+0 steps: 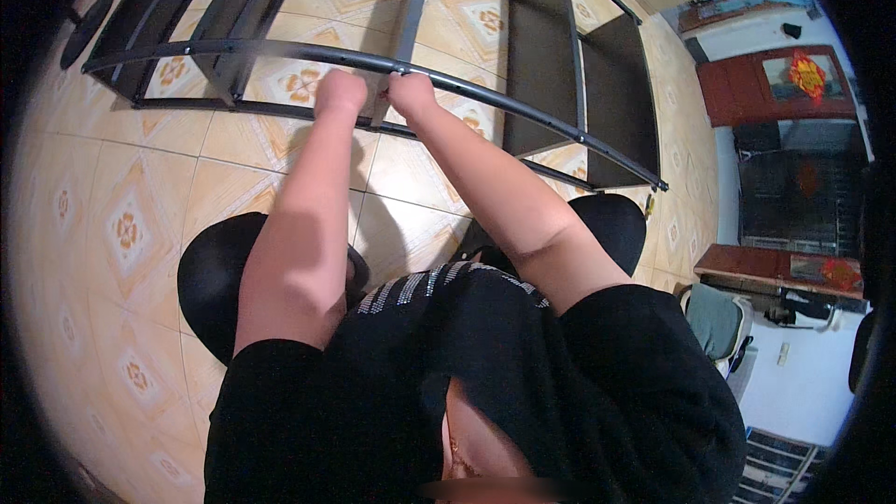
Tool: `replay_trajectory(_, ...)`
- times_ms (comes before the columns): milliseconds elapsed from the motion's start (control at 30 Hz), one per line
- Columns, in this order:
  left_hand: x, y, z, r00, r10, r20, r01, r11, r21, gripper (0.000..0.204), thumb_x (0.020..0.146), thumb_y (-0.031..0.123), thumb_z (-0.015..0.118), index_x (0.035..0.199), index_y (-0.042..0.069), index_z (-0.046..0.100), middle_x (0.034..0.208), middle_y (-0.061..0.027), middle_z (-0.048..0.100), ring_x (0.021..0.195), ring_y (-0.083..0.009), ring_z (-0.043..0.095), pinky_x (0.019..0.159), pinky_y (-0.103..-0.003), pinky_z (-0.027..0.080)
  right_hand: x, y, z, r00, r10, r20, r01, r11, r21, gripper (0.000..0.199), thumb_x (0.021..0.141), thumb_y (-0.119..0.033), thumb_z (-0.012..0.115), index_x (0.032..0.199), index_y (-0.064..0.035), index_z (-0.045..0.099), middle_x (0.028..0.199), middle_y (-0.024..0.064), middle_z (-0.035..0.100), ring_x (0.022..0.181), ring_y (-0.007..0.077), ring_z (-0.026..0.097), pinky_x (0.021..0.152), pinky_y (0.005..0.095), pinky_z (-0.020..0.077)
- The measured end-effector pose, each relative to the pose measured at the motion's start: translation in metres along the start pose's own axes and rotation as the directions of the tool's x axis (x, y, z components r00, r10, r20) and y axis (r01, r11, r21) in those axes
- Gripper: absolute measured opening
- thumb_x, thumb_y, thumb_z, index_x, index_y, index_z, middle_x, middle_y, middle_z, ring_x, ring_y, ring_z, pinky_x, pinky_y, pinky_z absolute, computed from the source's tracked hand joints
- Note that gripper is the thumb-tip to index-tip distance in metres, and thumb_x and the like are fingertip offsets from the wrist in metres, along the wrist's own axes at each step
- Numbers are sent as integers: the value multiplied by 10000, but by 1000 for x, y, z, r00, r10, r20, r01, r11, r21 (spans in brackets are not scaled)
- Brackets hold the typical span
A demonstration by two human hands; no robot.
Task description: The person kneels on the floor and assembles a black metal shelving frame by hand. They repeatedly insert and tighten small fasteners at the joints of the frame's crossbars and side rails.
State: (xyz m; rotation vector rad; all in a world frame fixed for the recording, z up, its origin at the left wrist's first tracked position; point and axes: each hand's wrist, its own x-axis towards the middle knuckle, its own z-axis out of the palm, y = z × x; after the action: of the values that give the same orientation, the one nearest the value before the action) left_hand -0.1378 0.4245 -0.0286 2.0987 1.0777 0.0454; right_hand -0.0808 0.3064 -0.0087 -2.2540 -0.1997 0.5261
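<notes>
Closest to us is the black top with its glittery neckline, and both bare forearms run out from it toward the dark metal shelf frame lying on its side on the patterned tile floor. Two black round stool seats sit just under the arms, one on each side.

Our left hand is balled up right on the long front rail of the frame, and our right hand is just beside it on the same rail, about where a cross piece meets it. Both grips look curled shut around or against the tube, though the fingers are on the far side, so we can't tell if there's a small fastener or tool pinched in there.

Handling-wise, we'd guess this thing is stiff and moderately heavy: thin steel tubing plus dark panel shelves towards the right end. It's long and probably awkward more than weighty, likely to twist or swing if lifted from one end. The painted tube looks smooth, so a full wrap-around grip beats fingertips. Best hold is probably on the rails near a joint, hands spread wider than now, and not on the panel edges.
</notes>
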Motion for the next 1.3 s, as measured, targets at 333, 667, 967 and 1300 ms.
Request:
replay_trajectory(333,-26,26,12,720,-157,676,619,587,-522,298,925,379,402,944,151,592,903,-15,656,885,-204,610,955,-511,333,0,10,-26,961,7,276,-58,982,177,392,934,-335,543,755,-13,675,595,41,556,445,121,426,403,252,308)
replay_trajectory(667,-35,50,14,568,-40,822,821,99,-563,302,940,317,369,951,104,583,983,-53,655,1005,-214,606,988,-465,346,-1,-22,-61,990,-140,-4,118,851,-512,517,568,-534,818,760,-79,663,786,91,688,731,224,656,674,333,508)
replay_trajectory(967,-28,61,42,667,-151,730,700,-210,-683,258,905,208,349,885,112,588,872,-52,643,858,-190,614,1014,-481,277,47,-4,-62,958,-202,206,273,865,-420,514,621,-448,826,924,-70,654,854,68,677,815,175,634,754,320,486)
replay_trajectory(1300,-43,75,8,999,-20,29,23,994,-106,308,929,253,456,924,27,664,1017,-218,646,955,-352,635,750,-444,520,53,9,-65,941,-125,314,131,991,3,200,855,-265,668,830,-74,617,772,-7,592,725,94,497,687,261,419)
